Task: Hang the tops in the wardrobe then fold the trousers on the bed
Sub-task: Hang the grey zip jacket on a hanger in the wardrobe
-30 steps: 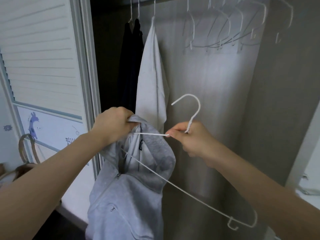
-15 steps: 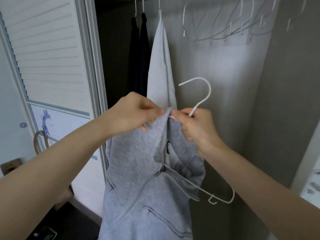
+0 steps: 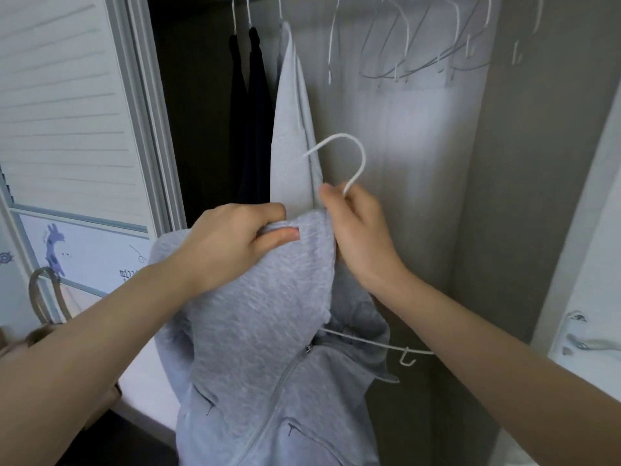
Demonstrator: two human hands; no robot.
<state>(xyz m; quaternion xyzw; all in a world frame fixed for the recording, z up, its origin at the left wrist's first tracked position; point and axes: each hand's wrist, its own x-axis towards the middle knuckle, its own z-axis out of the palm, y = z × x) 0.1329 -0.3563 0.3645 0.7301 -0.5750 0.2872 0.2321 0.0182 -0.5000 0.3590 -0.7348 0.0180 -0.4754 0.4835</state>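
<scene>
A grey zip-up hoodie (image 3: 268, 331) hangs in front of me, draped over a white wire hanger (image 3: 349, 163). My left hand (image 3: 235, 240) grips the hoodie's fabric at the top, thumb pressed on the cloth. My right hand (image 3: 356, 227) holds the hanger's neck just below its hook. The hanger's right arm and small clip hook (image 3: 406, 356) stick out from under the hoodie at the right. All this is in front of the open wardrobe.
In the wardrobe hang two dark garments (image 3: 250, 122) and a light grey top (image 3: 292, 136). Several empty white hangers (image 3: 420, 55) hang at the upper right. A white slatted sliding door (image 3: 67, 112) stands at the left.
The hoodie's shoulder has been drawn further over the hanger, covering more of the wire. My left hand shifted its grip to the top of the fabric, and the hanger sits more level.
</scene>
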